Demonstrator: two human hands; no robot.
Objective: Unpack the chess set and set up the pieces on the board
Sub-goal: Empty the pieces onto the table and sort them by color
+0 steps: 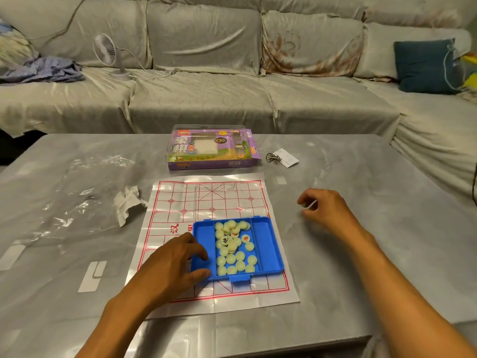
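Both arms reach forward: left hand (178,264) grips tray (268,244), right hand (327,210) curled.

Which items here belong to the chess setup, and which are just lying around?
Job: paper board, blue tray, pieces, clear lid, purple packaging box.
Lying about: crumpled tissue, plastic wrap, metal rings, fan.

Left hand (178,264) grips the blue tray (268,244) of pieces (233,248) on the paper board (167,202); right hand (327,210) hovers over the counter (361,177).
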